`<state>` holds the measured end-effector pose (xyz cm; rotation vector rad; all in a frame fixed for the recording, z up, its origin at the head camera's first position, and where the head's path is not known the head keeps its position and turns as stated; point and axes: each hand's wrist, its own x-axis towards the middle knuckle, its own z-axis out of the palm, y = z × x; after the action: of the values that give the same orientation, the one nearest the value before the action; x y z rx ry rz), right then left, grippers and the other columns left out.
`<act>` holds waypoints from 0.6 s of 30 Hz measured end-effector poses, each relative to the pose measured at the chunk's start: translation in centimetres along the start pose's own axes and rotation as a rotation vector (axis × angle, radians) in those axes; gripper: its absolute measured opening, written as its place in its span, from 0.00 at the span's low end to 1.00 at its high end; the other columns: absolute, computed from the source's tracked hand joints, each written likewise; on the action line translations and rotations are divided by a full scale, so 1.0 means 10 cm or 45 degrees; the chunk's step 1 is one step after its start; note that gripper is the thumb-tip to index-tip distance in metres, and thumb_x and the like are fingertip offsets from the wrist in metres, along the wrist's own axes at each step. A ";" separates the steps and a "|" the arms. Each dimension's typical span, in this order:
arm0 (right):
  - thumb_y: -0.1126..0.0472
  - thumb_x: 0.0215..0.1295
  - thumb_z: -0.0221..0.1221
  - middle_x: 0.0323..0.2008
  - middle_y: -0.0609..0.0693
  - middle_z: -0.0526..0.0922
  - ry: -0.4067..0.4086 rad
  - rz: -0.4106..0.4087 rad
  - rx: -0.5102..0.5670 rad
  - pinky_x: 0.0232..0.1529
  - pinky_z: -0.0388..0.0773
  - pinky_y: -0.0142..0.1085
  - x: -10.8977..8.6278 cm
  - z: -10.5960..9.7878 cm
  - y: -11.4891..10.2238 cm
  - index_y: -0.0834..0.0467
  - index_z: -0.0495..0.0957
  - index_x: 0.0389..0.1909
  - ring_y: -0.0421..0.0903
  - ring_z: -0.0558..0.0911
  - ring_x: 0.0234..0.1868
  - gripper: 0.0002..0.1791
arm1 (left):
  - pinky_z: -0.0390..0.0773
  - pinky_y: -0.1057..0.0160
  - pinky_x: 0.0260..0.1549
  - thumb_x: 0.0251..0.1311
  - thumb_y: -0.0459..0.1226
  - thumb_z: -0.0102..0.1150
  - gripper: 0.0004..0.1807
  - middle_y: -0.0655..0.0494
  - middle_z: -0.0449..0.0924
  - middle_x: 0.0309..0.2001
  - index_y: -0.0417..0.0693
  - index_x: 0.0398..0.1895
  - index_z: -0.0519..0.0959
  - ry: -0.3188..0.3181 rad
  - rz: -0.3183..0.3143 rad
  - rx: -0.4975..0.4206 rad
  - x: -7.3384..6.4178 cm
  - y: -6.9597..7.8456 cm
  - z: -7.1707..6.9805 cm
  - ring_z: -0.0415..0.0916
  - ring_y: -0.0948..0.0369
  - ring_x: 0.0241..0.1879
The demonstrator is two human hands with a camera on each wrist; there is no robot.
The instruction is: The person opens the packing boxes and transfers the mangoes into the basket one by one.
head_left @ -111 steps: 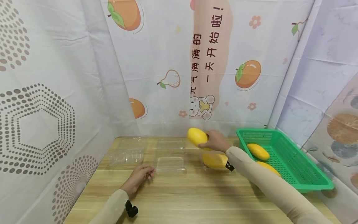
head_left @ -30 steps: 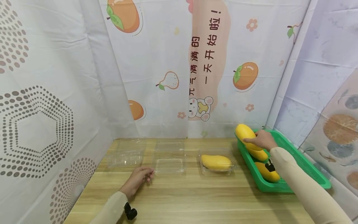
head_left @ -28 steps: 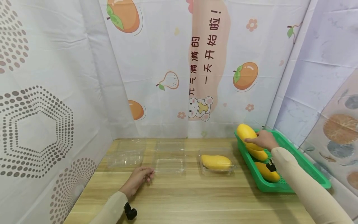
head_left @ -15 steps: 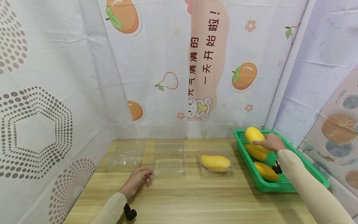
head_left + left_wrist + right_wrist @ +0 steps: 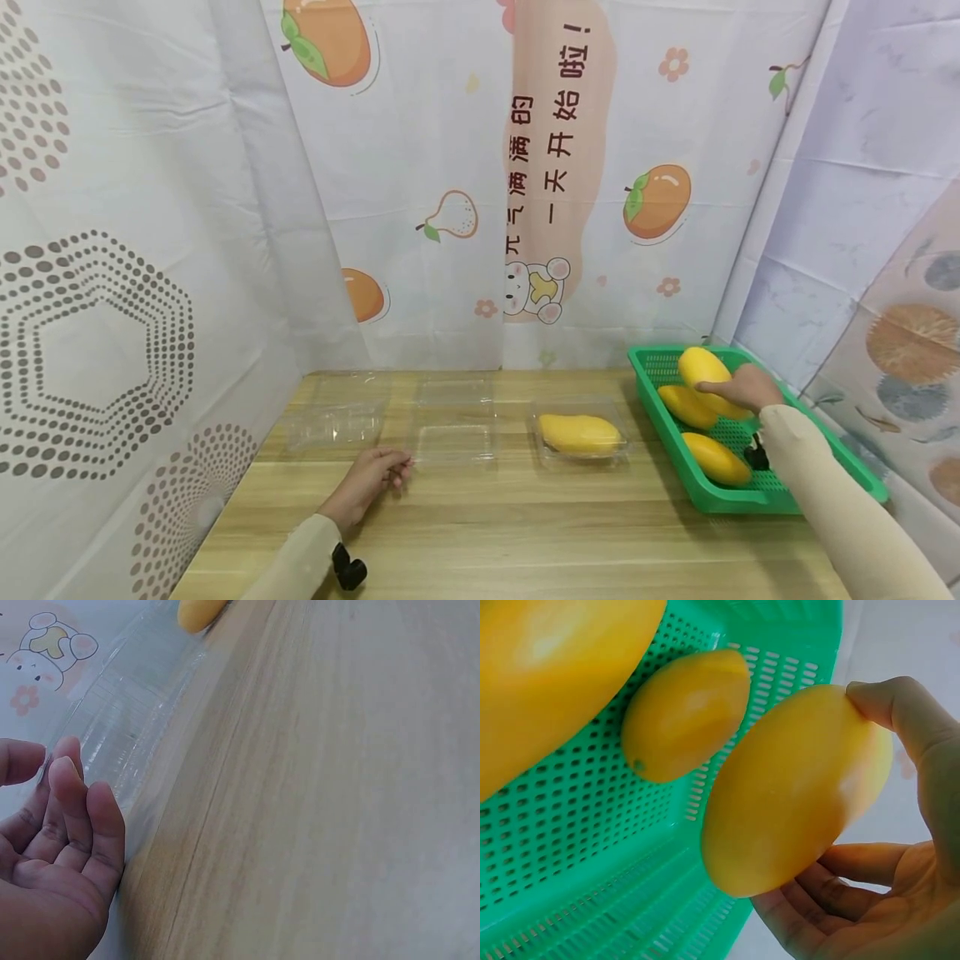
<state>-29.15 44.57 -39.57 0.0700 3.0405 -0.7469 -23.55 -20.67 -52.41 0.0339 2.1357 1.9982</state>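
Note:
My right hand (image 5: 748, 387) grips a yellow mango (image 5: 799, 791) between thumb and fingers, tilted, inside the rim of the green basket (image 5: 780, 502). Two more mangoes lie in the basket: one near its left wall (image 5: 686, 407), the other near the front (image 5: 716, 460). My left hand (image 5: 371, 482) rests on the table, fingers loosely curled. Its thumb and index tip are close to the near left corner of the middle clear plastic box (image 5: 453, 443); whether they touch it I cannot tell. Another mango (image 5: 581, 434) sits in the right clear plastic box (image 5: 585, 460).
A further clear plastic box (image 5: 335, 423) stands at the left with its lid raised behind. The wooden table (image 5: 510, 533) runs up to a printed curtain (image 5: 450, 292) at the back. Curtains also close off both sides.
My right hand has carried the mango from above the right plastic box rightwards to the basket, and over the last second further right and lower. The left hand has stayed in place.

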 end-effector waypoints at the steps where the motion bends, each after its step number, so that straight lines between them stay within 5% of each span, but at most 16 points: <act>1: 0.34 0.63 0.64 0.13 0.42 0.57 0.003 0.004 -0.009 0.21 0.65 0.35 0.00 0.00 0.03 0.50 0.58 0.14 0.39 0.59 0.16 0.34 | 0.78 0.65 0.33 0.74 0.37 0.56 0.16 0.49 0.82 0.35 0.27 0.47 0.80 0.001 -0.001 0.003 0.00 0.00 0.00 0.75 0.61 0.30; 18: 0.35 0.63 0.63 0.16 0.44 0.59 -0.039 0.101 -0.057 0.23 0.66 0.35 -0.02 0.02 0.45 0.50 0.57 0.16 0.41 0.61 0.20 0.33 | 0.78 0.65 0.33 0.75 0.36 0.54 0.15 0.50 0.82 0.34 0.28 0.46 0.81 0.005 -0.004 0.024 -0.01 0.02 0.01 0.75 0.61 0.30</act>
<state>-28.71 48.44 -41.79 0.1758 3.0034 -0.6674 -23.47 -20.60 -52.24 0.0296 2.1552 1.9783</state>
